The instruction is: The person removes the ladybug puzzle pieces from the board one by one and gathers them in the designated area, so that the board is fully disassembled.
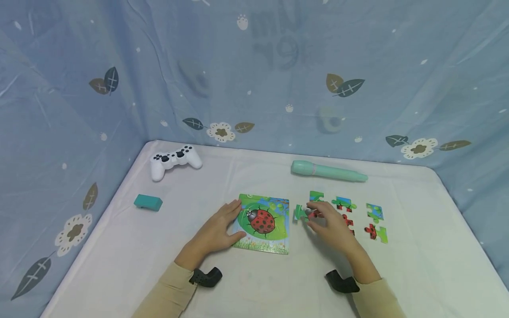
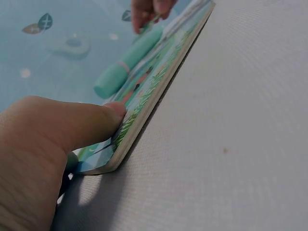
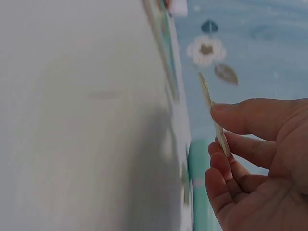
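The right hand (image 1: 331, 225) pinches a puzzle piece (image 3: 206, 94) just off three o'clock of the ladybug board (image 1: 261, 223); the left hand (image 1: 216, 230) rests loosely at nine o'clock. Seemingly nothing is placed; the loose pieces (image 1: 344, 202) toward three remain.

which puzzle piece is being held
The one showing green at its left end, pinched in the right hand just right of the ladybug picture board; the other loose pieces lie on the white tabletop.

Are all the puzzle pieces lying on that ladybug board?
No, several puzzle pieces lie on the white cloth, right of the ladybug board.
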`<state>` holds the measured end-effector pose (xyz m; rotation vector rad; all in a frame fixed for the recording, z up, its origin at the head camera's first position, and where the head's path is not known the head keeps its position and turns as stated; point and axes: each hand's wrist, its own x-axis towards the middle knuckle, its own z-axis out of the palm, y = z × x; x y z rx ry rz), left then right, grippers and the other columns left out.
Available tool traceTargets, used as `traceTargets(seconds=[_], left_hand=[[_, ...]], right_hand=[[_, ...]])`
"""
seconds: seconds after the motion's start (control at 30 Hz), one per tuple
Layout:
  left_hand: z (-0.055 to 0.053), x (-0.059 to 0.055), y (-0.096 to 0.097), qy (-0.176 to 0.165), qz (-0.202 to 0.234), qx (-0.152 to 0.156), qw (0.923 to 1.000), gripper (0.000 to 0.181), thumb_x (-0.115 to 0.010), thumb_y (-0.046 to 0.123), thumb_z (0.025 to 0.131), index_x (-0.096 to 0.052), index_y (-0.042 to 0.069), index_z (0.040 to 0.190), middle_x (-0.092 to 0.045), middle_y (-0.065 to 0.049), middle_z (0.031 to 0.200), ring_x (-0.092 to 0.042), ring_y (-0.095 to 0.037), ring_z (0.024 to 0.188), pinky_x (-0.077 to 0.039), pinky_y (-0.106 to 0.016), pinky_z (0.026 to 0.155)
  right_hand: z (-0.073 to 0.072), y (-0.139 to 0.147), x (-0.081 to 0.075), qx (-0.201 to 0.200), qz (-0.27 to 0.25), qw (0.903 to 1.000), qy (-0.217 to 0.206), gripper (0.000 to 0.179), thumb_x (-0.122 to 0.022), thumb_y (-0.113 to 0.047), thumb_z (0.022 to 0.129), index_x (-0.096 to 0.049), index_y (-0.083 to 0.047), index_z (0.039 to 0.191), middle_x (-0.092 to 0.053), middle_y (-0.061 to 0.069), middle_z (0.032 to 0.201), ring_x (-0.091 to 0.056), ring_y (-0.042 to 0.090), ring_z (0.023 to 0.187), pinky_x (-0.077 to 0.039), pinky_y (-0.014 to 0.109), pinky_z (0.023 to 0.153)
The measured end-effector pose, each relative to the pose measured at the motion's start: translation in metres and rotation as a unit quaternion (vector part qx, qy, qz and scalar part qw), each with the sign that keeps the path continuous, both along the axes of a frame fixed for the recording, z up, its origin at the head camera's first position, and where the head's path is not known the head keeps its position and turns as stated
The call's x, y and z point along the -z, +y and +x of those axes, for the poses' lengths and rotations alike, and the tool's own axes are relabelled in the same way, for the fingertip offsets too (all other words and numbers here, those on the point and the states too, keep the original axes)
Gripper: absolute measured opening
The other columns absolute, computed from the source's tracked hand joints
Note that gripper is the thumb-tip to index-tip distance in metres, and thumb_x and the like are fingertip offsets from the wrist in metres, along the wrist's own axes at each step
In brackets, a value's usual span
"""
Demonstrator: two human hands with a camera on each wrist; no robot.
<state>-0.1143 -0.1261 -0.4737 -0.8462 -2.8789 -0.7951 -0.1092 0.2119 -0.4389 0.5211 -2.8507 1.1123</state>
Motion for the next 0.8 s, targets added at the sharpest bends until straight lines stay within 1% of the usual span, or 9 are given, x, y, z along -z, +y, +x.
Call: traceTargets(seconds=[0.07,0.17,0.2,0.3,0.47,0.57,0.67,0.8], left_hand=[[0.000,0.000,0.000,0.001,-0.001,0.000,1.0000,0.079,-0.063,0.050,0.084,-0.042,-0.001,0.141,-0.034,-0.011,0.152,-0.031,-0.025,0.141,-0.025,-0.039,0.118],[0.000,0.000,0.000,0.003,-0.001,0.001,1.0000,0.079,-0.063,0.050,0.084,-0.042,-0.001,0.140,-0.034,-0.012,0.152,-0.031,-0.026,0.141,-0.025,-0.039,0.117],[0.000,0.000,0.000,0.004,0.000,0.002,1.0000,0.079,-0.063,0.050,0.084,-0.042,-0.002,0.140,-0.034,-0.012,0.152,-0.031,-0.026,0.141,-0.025,-0.039,0.117],[0.001,0.000,0.000,0.006,0.000,0.002,1.0000,0.079,-0.063,0.050,0.084,-0.042,-0.002,0.141,-0.034,-0.012,0.152,-0.031,-0.026,0.141,-0.025,-0.039,0.117],[0.001,-0.001,0.001,0.010,-0.001,0.004,0.9999,0.079,-0.063,0.049,0.084,-0.042,-0.002,0.140,-0.035,-0.013,0.151,-0.031,-0.026,0.141,-0.025,-0.039,0.117],[0.001,-0.001,0.001,0.008,0.002,0.001,1.0000,0.079,-0.064,0.049,0.084,-0.042,-0.002,0.140,-0.035,-0.013,0.151,-0.031,-0.027,0.141,-0.025,-0.040,0.117],[0.001,-0.001,0.001,0.009,0.000,-0.001,1.0000,0.079,-0.064,0.049,0.084,-0.042,-0.002,0.140,-0.035,-0.013,0.151,-0.032,-0.027,0.141,-0.026,-0.040,0.117],[0.001,-0.001,0.001,0.015,-0.003,0.000,0.9999,0.079,-0.064,0.048,0.084,-0.042,-0.003,0.140,-0.035,-0.013,0.151,-0.033,-0.027,0.140,-0.027,-0.041,0.117]], right_hand=[[0.003,0.011,0.002,0.005,0.003,0.9999,-0.012,0.047,-0.070,-0.006,0.083,-0.055,-0.003,0.128,-0.058,0.007,0.114,-0.060,0.021,0.099,-0.054,0.040,0.085],[0.006,0.023,0.004,0.002,0.012,0.9996,-0.024,0.046,-0.070,-0.007,0.084,-0.056,-0.004,0.128,-0.059,0.005,0.112,-0.057,0.019,0.097,-0.052,0.037,0.084],[0.007,0.026,0.005,0.001,0.015,0.9996,-0.025,0.046,-0.070,-0.008,0.084,-0.056,-0.004,0.128,-0.060,0.005,0.112,-0.057,0.017,0.097,-0.051,0.036,0.084],[0.008,0.032,0.006,-0.006,0.022,0.9995,-0.020,0.045,-0.070,-0.009,0.084,-0.056,-0.004,0.127,-0.060,0.005,0.113,-0.055,0.016,0.097,-0.050,0.037,0.085],[0.009,0.035,0.007,-0.012,0.030,0.9995,-0.003,0.042,-0.070,-0.006,0.083,-0.058,-0.001,0.123,-0.060,0.008,0.113,-0.054,0.019,0.101,-0.047,0.042,0.089],[0.008,0.035,0.008,-0.014,0.038,0.9992,0.005,0.040,-0.070,-0.004,0.083,-0.059,0.000,0.121,-0.058,0.009,0.113,-0.052,0.021,0.102,-0.045,0.045,0.088],[0.007,0.037,0.009,-0.016,0.043,0.9989,0.004,0.039,-0.068,-0.003,0.083,-0.059,0.001,0.121,-0.056,0.011,0.111,-0.051,0.023,0.102,-0.044,0.047,0.087],[0.006,0.038,0.014,-0.015,0.054,0.9984,0.003,0.040,-0.069,-0.004,0.083,-0.059,0.001,0.121,-0.053,0.013,0.113,-0.048,0.027,0.107,-0.045,0.049,0.088]])
